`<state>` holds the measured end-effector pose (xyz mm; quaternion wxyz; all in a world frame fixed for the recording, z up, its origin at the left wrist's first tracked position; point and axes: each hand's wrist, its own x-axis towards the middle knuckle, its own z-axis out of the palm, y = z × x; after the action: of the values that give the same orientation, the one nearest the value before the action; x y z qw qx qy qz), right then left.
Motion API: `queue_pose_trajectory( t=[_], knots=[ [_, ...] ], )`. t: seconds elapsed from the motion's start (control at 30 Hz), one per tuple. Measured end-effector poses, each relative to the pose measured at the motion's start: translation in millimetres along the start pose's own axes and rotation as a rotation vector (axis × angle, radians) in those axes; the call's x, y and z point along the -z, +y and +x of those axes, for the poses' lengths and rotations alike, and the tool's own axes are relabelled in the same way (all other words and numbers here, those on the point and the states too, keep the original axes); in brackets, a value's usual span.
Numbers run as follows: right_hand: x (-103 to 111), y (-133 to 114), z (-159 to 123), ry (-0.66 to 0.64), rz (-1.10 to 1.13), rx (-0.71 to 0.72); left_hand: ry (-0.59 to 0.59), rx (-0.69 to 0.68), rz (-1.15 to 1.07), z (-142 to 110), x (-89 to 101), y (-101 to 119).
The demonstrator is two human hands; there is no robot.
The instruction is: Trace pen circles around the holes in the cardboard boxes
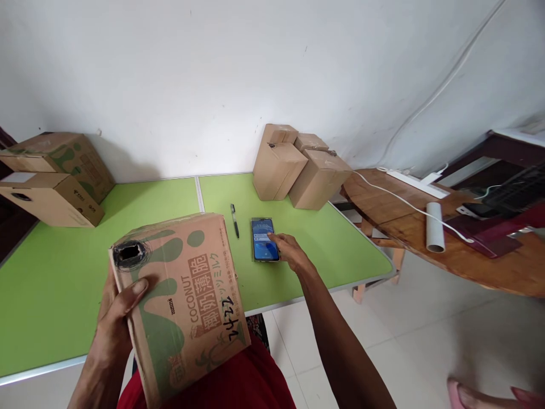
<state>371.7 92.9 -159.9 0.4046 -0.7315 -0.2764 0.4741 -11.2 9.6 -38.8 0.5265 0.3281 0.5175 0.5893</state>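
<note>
My left hand (pixel 117 318) grips the left side of a cardboard box (pixel 187 307), its thumb over the front face. The brown box has green printing, "COCONUT" lettering, handwritten "2422" and a dark-ringed hole near its upper left corner. It is held tilted over the table's front edge. To its right, a smartphone (pixel 264 247) with its screen lit and showing the time lies on the green table (pixel 340 244). My right hand (pixel 289 250) is closed at the phone's right edge, one fingertip over the screen. A pen (pixel 234 220) lies left of the phone.
Several smaller cardboard boxes (pixel 281 173) stand by the wall. Two more boxes (pixel 80 165) sit at the far left. A wooden table (pixel 383 210) on the right bears a power strip (pixel 413 182), a white tube (pixel 435 227) and cables. A person's foot (pixel 472 393) shows at lower right.
</note>
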Motion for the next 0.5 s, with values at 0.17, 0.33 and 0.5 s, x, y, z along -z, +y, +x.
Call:
queue_pose_trajectory(
  t=[0.17, 0.33, 0.5],
  knots=[
    [7.5, -4.9, -5.7, 0.009, -0.127, 0.011, 0.0, -0.007, -0.004, -0.6, -1.2, 0.5],
    [11.1, -7.6, -12.5, 0.029, -0.184, 0.045, -0.02, 0.006, -0.023, -3.1, -6.3, 2.2],
    [11.4, -11.6, -19.8, 0.062, -0.206, 0.103, -0.025, 0.017, -0.085, -7.0, -12.1, 2.5]
  ],
)
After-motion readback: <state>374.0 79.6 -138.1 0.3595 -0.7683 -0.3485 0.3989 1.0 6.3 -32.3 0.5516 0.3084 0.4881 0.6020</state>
